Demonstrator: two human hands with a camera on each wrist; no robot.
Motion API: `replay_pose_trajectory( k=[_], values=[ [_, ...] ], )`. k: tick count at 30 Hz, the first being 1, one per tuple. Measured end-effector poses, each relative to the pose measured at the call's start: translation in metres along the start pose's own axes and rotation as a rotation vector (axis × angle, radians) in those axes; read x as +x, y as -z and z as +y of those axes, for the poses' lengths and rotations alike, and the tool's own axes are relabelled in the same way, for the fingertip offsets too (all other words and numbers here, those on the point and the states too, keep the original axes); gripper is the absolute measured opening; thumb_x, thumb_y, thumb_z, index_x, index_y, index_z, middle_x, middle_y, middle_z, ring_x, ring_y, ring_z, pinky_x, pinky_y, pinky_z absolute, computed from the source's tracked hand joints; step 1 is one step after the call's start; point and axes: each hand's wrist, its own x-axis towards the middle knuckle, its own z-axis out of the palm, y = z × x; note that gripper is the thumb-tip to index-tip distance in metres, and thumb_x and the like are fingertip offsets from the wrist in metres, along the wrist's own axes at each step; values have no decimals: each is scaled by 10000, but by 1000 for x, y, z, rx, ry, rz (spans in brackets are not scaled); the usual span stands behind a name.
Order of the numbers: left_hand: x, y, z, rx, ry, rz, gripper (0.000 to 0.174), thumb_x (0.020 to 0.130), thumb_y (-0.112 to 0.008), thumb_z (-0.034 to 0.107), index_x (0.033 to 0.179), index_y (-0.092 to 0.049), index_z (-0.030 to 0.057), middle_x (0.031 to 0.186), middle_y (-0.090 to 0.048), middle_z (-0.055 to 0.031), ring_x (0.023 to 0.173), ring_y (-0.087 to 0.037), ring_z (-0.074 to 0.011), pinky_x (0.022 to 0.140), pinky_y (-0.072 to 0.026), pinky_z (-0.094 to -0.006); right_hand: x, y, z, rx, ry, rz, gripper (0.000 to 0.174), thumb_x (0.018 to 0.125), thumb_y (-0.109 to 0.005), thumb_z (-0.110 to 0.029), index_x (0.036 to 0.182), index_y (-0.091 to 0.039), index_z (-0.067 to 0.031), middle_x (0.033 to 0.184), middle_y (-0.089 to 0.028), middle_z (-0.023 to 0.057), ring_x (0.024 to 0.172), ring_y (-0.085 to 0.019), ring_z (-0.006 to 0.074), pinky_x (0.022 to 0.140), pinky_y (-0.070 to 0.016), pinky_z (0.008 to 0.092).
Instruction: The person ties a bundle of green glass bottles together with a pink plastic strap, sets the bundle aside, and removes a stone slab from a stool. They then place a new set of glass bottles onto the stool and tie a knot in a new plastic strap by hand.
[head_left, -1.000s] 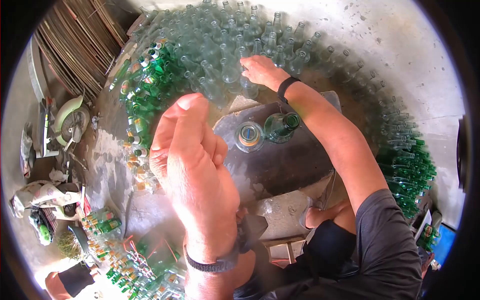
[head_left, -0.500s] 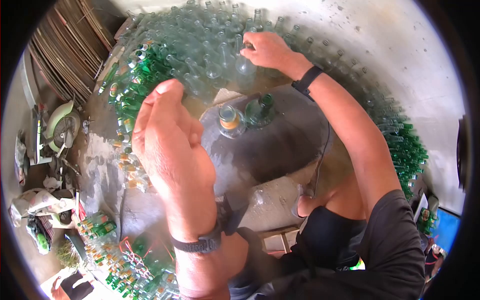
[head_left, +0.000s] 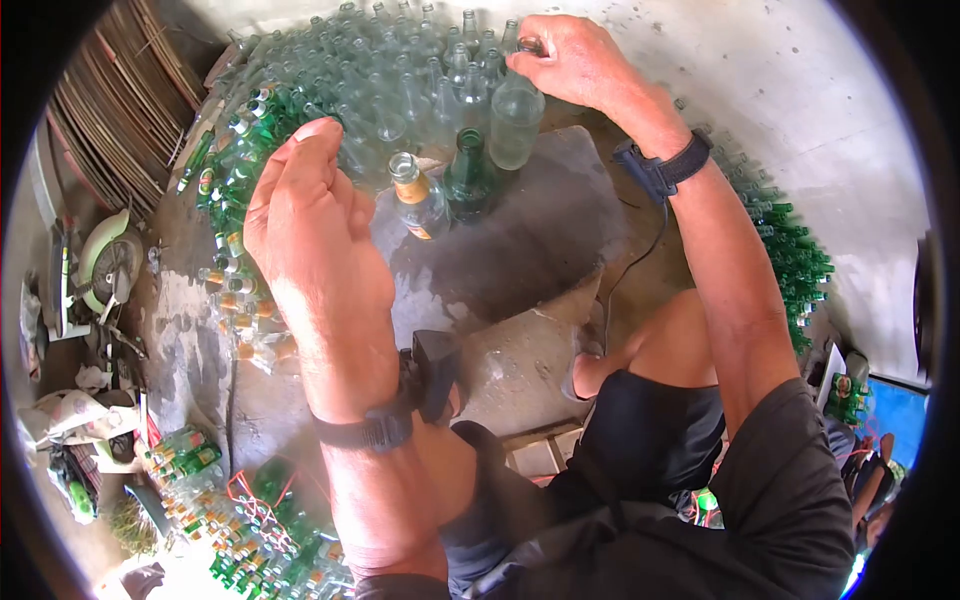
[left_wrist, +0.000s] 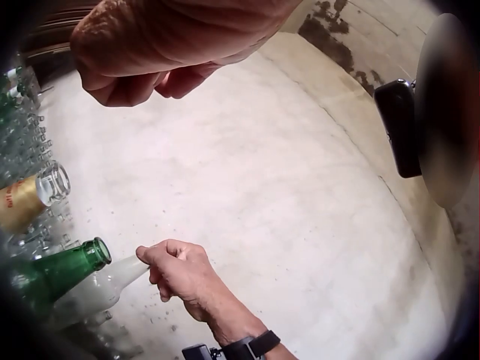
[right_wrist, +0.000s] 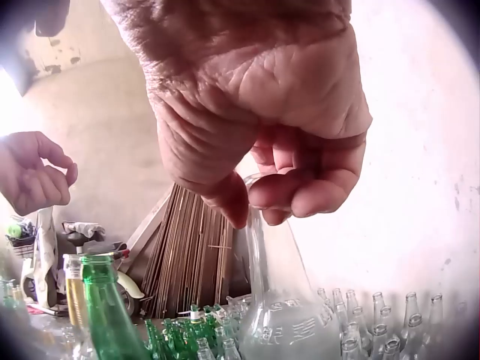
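The right hand (head_left: 595, 70) pinches a clear bottle (head_left: 515, 130) by the top of its neck, at the slab's (head_left: 540, 235) far edge. In the right wrist view, thumb and fingertips of that hand (right_wrist: 262, 97) meet around the neck of the bottle (right_wrist: 289, 330). Left of it stand a green bottle (head_left: 468, 185) and a clear bottle with a gold neck label (head_left: 422, 208), both upright and close together. The left hand (head_left: 325, 240) is raised left of these, fingers loosely curled, holding nothing. Whether the held bottle's base touches the slab, I cannot tell.
Many clear bottles (head_left: 370, 80) stand crowded behind the slab. Green bottles (head_left: 790, 240) line the right wall, and others lie at the lower left (head_left: 190, 455). The person's bent leg (head_left: 655, 345) and a dark cable (head_left: 635, 265) are at the slab's near right.
The right hand has drawn the clear bottle out of the crowd, rightward and nearer the slab. The left hand stays raised and empty. The head view has shifted.
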Motion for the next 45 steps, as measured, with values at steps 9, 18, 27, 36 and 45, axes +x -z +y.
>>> replay_pose_trajectory(
  k=[9,18,27,36,45],
  values=[
    [-3,1,4,49,-13,7,163,928,-669,73,1038,-696,-44,626,-364,60,571,-305,-51,533,-281,-253,-39,-3,-5,76,-81,-95,264,856,-729,-289,943,-701,-41,847,-717,170,841,-696,373,756,-544,470],
    [-3,2,4,32,-9,-13,151,930,-676,78,1028,-697,-35,650,-371,52,580,-303,-55,548,-289,-260,-51,-7,-12,78,-23,-152,264,857,-736,-265,952,-697,-22,874,-701,182,857,-685,384,760,-540,478],
    [-2,2,4,17,-5,-28,90,927,-689,71,959,-692,-13,650,-381,59,577,-302,-57,548,-286,-268,-56,-8,-16,67,10,-131,258,864,-741,-245,927,-673,-4,813,-674,176,769,-653,360,703,-512,458],
    [-4,-1,4,16,1,-14,83,926,-694,64,959,-696,-13,643,-380,60,571,-297,-59,548,-283,-269,-60,-11,-17,102,25,-97,252,879,-738,-233,902,-650,2,749,-651,153,691,-629,311,661,-495,428],
    [-7,-1,5,32,-6,-13,130,930,-678,67,1005,-694,-37,638,-376,59,571,-298,-48,540,-282,-271,-61,-13,-16,123,58,-76,270,846,-766,-237,886,-663,9,750,-674,163,654,-637,308,620,-499,418]
  ],
)
